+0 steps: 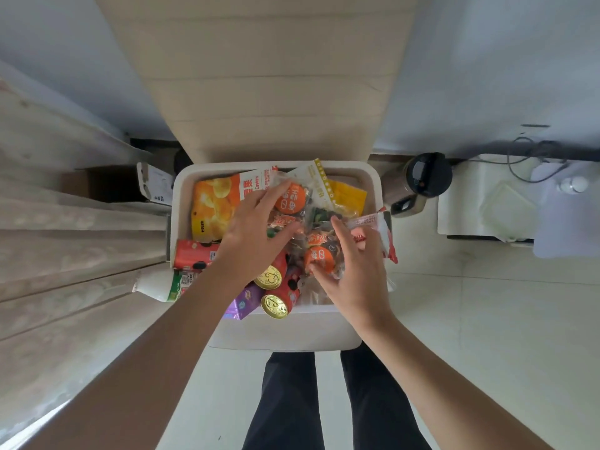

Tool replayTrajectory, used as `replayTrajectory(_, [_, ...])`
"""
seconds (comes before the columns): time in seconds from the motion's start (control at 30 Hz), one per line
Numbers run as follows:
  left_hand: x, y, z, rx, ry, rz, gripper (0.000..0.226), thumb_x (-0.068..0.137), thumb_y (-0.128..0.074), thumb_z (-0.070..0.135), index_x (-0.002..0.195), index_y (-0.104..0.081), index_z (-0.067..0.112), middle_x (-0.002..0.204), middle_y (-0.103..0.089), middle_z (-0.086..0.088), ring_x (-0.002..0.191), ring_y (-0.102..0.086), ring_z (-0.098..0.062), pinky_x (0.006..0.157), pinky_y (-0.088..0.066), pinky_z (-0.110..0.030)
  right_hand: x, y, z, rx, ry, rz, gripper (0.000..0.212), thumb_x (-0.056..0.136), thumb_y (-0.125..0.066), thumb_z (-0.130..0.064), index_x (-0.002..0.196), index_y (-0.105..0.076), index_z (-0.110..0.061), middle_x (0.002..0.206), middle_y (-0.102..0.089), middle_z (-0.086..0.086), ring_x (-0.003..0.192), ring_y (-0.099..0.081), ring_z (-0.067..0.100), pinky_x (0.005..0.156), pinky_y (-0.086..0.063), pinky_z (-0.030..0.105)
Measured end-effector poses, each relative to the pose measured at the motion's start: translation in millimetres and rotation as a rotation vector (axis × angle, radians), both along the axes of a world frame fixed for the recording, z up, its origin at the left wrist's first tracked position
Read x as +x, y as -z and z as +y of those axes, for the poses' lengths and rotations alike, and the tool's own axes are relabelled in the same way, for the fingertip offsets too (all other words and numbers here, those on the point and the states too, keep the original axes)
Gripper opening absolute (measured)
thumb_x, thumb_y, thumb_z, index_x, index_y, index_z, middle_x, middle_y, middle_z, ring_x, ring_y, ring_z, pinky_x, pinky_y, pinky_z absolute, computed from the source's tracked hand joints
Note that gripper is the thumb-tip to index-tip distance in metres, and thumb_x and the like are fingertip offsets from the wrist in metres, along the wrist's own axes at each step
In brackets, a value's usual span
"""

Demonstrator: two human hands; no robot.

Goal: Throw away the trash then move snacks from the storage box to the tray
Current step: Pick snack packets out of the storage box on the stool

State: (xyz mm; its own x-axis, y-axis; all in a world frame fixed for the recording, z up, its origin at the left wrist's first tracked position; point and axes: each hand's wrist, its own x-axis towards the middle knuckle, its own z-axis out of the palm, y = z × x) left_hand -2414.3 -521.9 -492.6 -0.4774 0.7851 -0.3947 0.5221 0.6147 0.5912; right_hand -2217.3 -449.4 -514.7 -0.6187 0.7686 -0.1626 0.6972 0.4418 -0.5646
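Inside storage box (pixel 181 190), cans (pixel 274 305) crowd both hands.

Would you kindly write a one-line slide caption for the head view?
Both hands, left and right, reach into the white storage box among snack packets and cans.

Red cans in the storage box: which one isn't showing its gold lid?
The red can at the box's left edge, beside the left hand: it lies sideways, showing only its side. The other two cans turn gold lids toward the camera.
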Motion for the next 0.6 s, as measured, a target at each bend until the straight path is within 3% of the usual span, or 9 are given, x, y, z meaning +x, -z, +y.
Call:
replayTrajectory(0.2, [-6.2,0.4,-0.4,0.078,-0.084,-0.063,0.066,0.098,-0.069,0.037,0.153,-0.035,0.047,0.151,-0.041,0.003,0.122,-0.038,0.0,0.098,-0.04,-0.024,0.9,2.3,-0.2,-0.038,0.072,0.03,0.081,0.08,-0.084,-0.041,0.15,-0.046,-0.027,0.139,-0.046,0.009,0.123,-0.056,0.021,0.092,-0.056,0.034])
replayTrajectory(0.33, [-7.9,-1.1,0.6,0.101,-0.136,-0.087,0.067,0.095,-0.074,0.03,0.149,-0.039,0.048,0.149,-0.042,0.001,0.126,-0.043,-0.005,0.104,-0.045,-0.028,5.8,0.2,-1.6,-0.049,0.08,0.016,0.078,0.085,-0.08,-0.039,0.152,-0.041,-0.031,0.135,-0.047,0.007,0.118,-0.055,0.011,0.087,-0.051,0.023])
replayTrajectory(0.5, [-4.4,-0.1,-2.1,0.13,-0.175,-0.092,0.067,0.092,-0.078,0.026,0.147,-0.044,0.044,0.146,-0.045,0.002,0.125,-0.047,-0.007,0.097,-0.043,-0.021,8.4,-3.3,-5.7,-0.07,0.073,-0.046,0.08,0.086,-0.078,-0.039,0.154,-0.038,-0.028,0.123,-0.058,0.005,0.086,-0.049,0.0,0.071,-0.033,-0.001])
replayTrajectory(0.53, [-3.5,0.1,-3.0,0.136,-0.186,-0.1,0.067,0.091,-0.079,0.025,0.146,-0.046,0.044,0.145,-0.045,0.002,0.125,-0.048,-0.007,0.097,-0.044,-0.019,10.1,-3.7,-5.0,-0.076,0.064,-0.052,0.08,0.086,-0.077,-0.039,0.155,-0.037,-0.028,0.123,-0.06,0.005,0.084,-0.049,0.0,0.069,-0.033,-0.001])
replayTrajectory(0.6, [-2.8,1.1,-5.0,0.137,-0.203,-0.106,0.067,0.09,-0.081,0.024,0.143,-0.047,0.046,0.145,-0.046,0.003,0.123,-0.049,-0.007,0.092,-0.044,-0.014,13.6,-5.4,-1.3,-0.125,0.038,-0.04,0.081,0.087,-0.075,-0.039,0.156,-0.034,-0.03,0.13,-0.06,0.003,0.087,-0.057,0.001,0.076,-0.049,0.009])
